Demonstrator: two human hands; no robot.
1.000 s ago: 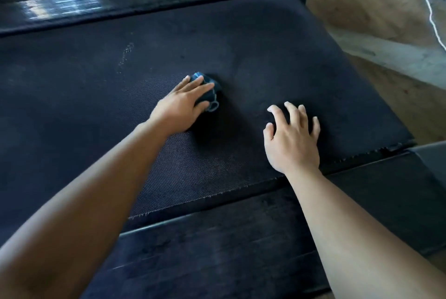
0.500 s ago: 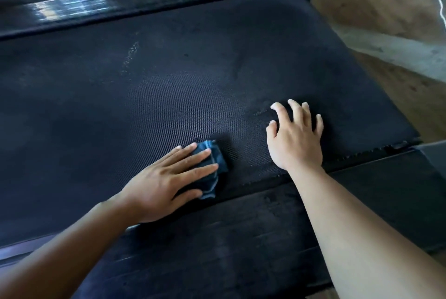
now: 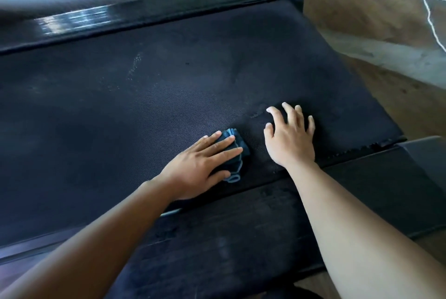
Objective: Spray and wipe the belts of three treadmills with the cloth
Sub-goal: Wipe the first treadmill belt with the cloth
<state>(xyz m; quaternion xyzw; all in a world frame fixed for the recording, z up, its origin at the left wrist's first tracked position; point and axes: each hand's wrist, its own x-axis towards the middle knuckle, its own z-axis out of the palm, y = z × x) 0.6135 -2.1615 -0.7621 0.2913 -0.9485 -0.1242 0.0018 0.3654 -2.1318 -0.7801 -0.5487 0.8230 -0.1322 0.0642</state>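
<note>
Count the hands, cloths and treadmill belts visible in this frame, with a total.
Hands: 2 (left hand pressing the cloth, right hand flat on the belt)
Blue cloth: 1
Treadmill belt: 1
Total: 4

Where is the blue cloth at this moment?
In the head view, the blue cloth lies on the treadmill belt near its close edge, under the left hand, left of the right hand.

The belt [image 3: 169, 96] is matt black with a fine ribbed weave and a frayed near edge. The cloth [image 3: 235, 151] is soft, dark blue fabric, crumpled into folds. The far side rail [image 3: 115, 21] is glossy black and reflects light; the near side rail [image 3: 241, 226] looks dull and scuffed. The floor [image 3: 362, 4] shows brown wood grain.
</note>
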